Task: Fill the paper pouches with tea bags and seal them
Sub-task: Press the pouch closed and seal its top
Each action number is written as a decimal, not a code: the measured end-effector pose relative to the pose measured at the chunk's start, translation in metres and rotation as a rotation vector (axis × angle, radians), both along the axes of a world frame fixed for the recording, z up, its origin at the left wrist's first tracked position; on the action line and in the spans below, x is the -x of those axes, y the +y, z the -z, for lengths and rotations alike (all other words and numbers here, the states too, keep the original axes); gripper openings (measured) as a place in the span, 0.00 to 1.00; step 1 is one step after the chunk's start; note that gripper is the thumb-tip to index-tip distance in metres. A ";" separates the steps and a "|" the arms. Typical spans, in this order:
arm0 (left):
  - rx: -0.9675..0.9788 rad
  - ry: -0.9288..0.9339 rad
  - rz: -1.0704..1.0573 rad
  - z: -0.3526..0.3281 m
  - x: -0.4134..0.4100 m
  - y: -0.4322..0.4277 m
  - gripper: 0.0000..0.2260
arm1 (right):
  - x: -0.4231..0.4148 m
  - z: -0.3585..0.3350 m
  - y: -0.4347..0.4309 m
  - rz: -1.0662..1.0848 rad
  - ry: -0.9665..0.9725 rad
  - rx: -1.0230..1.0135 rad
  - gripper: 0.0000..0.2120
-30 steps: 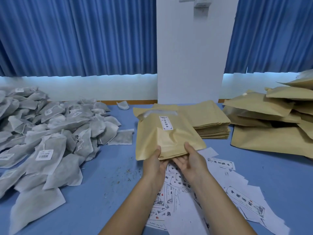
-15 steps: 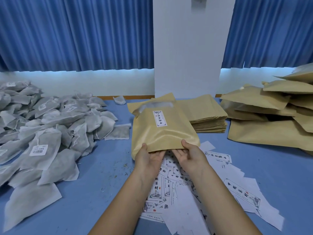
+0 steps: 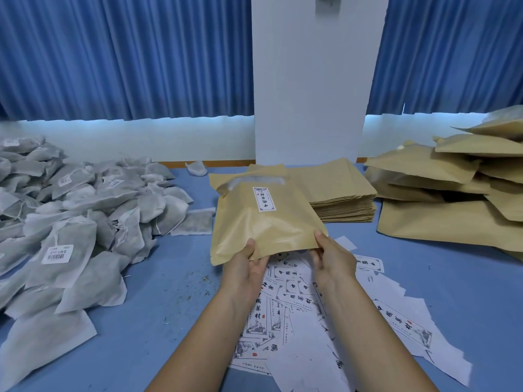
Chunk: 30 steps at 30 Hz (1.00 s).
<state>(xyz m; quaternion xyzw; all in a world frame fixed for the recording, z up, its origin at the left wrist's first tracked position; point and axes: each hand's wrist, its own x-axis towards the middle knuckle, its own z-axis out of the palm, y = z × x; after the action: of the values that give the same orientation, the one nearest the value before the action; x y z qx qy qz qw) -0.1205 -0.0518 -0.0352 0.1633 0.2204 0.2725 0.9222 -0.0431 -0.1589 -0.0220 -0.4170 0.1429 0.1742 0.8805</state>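
Between left hand (image 3: 246,267) and right hand (image 3: 334,258), gripped labelled paper pouch (image 3: 263,222) by its near edge, wider apart than a second earlier; seemingly filled, sealing next.

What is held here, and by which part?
A labelled paper pouch, held by its near edge: left hand near the middle, right hand at the right corner.

Labelled kraft pouch (image 3: 263,222) held tilted, tea bags (image 3: 76,222) heaped left

Blue pleated curtains (image 3: 127,58) are hung behind a white pillar (image 3: 308,80); a blue table (image 3: 169,292) is lit from the window.
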 end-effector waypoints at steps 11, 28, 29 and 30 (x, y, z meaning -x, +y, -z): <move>-0.041 0.032 -0.052 0.009 -0.004 0.003 0.10 | -0.001 0.004 0.001 -0.066 -0.026 0.057 0.06; -0.120 0.066 -0.072 0.010 -0.004 -0.002 0.07 | 0.018 0.006 0.016 -0.249 -0.077 -0.048 0.15; -0.129 0.063 -0.064 0.009 -0.004 -0.004 0.08 | 0.018 0.006 0.016 -0.230 -0.082 -0.040 0.17; -0.134 0.055 -0.052 0.009 -0.005 -0.005 0.09 | 0.018 0.006 0.015 -0.208 -0.081 -0.031 0.17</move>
<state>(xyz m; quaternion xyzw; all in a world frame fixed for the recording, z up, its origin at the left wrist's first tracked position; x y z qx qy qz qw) -0.1157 -0.0568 -0.0443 0.2265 0.2313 0.3056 0.8954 -0.0612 -0.1436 -0.0277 -0.4227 0.0607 0.2498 0.8690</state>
